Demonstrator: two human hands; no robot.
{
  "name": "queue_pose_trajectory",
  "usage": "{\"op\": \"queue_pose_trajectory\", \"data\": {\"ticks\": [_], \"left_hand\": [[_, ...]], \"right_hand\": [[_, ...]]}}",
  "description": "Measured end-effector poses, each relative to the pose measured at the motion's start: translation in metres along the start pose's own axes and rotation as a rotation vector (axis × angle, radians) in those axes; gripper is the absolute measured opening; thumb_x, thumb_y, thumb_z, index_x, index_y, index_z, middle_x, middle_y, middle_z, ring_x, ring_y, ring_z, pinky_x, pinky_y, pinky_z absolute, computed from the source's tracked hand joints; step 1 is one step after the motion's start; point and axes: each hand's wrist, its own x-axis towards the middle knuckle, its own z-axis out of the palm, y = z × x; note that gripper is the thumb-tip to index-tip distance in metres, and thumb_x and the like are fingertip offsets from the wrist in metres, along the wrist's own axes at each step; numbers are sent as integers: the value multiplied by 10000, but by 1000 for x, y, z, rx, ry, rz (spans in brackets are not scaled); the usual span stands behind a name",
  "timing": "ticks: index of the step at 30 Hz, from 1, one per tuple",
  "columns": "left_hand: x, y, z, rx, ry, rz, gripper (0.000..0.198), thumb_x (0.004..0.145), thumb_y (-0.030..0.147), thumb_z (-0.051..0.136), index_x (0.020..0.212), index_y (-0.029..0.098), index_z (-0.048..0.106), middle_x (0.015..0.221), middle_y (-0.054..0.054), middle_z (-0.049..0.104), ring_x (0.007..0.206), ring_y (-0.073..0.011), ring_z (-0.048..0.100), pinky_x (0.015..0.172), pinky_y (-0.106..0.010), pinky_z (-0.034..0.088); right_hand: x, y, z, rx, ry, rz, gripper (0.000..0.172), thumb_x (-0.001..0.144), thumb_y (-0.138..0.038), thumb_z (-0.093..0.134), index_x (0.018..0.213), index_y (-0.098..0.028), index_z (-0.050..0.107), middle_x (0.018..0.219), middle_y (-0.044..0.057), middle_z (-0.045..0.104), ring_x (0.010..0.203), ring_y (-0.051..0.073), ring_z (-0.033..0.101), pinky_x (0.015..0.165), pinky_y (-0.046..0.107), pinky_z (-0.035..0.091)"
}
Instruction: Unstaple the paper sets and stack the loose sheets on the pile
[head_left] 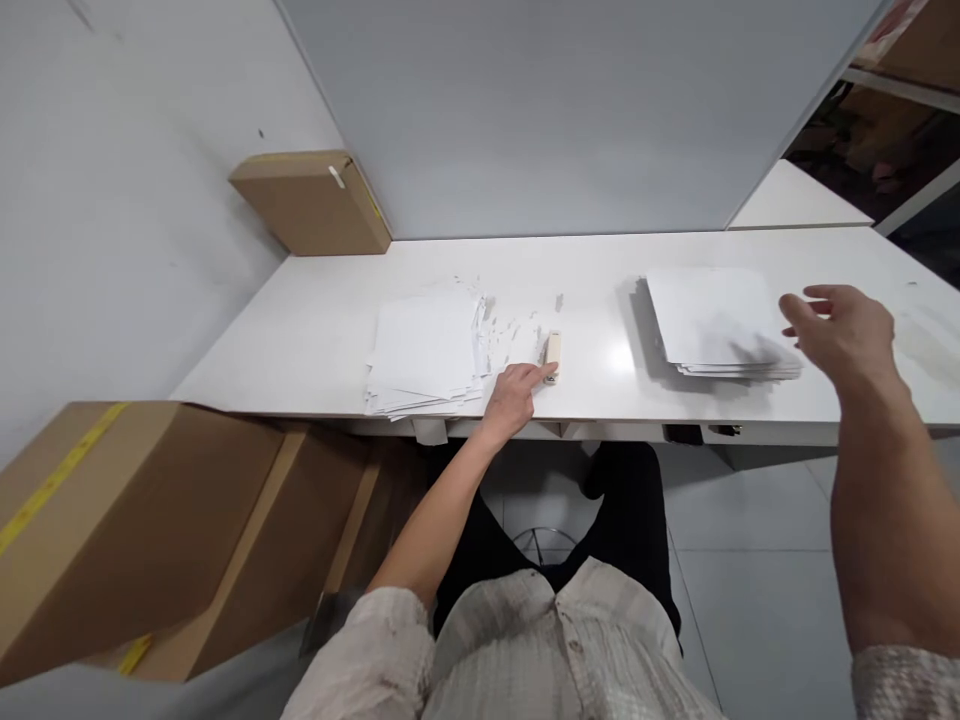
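Observation:
Near the front edge of the white desk, my left hand (513, 398) rests with its index finger stretched onto the near end of a small cream stapler (553, 348). Its other fingers are curled under, and nothing shows in them. To the left of that hand lies a loose, uneven stack of white paper (421, 345). A second, neater stack of white paper (712, 315) sits on the right side. Just beyond its right edge hovers my right hand (846, 330), thumb and fingers apart, holding nothing visible.
A closed cardboard box (311, 205) stands in the back left corner against the wall. Larger cardboard boxes (142, 500) crowd the floor at the left. A grey panel (570, 110) rises behind the white desk (315, 330). Shelving (900, 95) is at the upper right.

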Motion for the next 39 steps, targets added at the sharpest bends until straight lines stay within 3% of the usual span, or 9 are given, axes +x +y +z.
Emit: {"op": "queue_pose_trajectory", "data": {"ticks": [2,7,12,15,19,24,29,35,39], "left_hand": [[0,0,2,20,-6,7,612,745,-40,316,1265,218,512,1010,-66,589,976,-201,488,872,-337,407],[-6,9,3,43,63,38,568,810,-1,291,1301,224,465,1054,-71,588,1011,-187,509,886,-334,422],[-41,-5,-40,157,302,-49,329,892,188,421,1190,228,554,1085,-67,613,1078,-194,520,970,-373,394],[-65,-37,-82,287,309,-184,424,824,367,581,1212,200,539,1218,-108,559,1173,-245,474,1011,-404,366],[-84,-71,-113,334,71,-250,541,797,425,605,1281,216,483,1229,-102,576,1142,-253,513,973,-401,401],[-85,-72,-112,341,84,-282,260,849,370,548,1048,247,662,1093,-64,653,1046,-227,564,917,-385,423],[-78,-62,-109,133,145,-305,213,866,319,515,954,247,695,996,-31,691,1002,-186,576,931,-370,416],[-73,-63,-106,-70,190,-504,131,748,318,634,802,239,723,975,-29,692,1022,-214,564,938,-384,422],[-72,-55,-106,-184,380,-622,195,781,339,584,820,186,698,897,-51,695,890,-193,614,830,-342,474]], "right_hand": [[-33,-25,16,-81,-36,153,365,798,-394,573,1099,-190,607,909,124,662,582,182,606,598,379,468],[-115,-72,83,143,-332,-87,289,812,-381,556,999,-181,649,699,51,670,559,173,614,572,312,488],[-156,-79,133,227,-383,-298,250,848,-366,498,917,-191,663,820,74,701,652,188,637,618,307,492],[-162,-78,139,268,-365,-207,275,856,-387,483,948,-194,657,799,71,701,665,197,642,623,307,492],[-164,-78,141,305,-313,-125,303,854,-408,477,960,-187,655,757,65,691,658,195,634,636,311,489],[-166,-79,142,328,-315,-112,289,848,-392,489,953,-184,660,760,61,691,679,197,637,651,308,479],[-173,-85,141,395,-377,-99,276,848,-386,497,956,-190,658,808,65,701,752,209,649,690,312,478],[-188,-94,148,423,-447,-136,277,858,-396,481,953,-201,654,821,67,698,716,208,634,659,315,471],[-203,-103,153,512,-536,-85,256,850,-399,499,939,-212,649,785,56,685,670,197,620,628,313,477]]}}
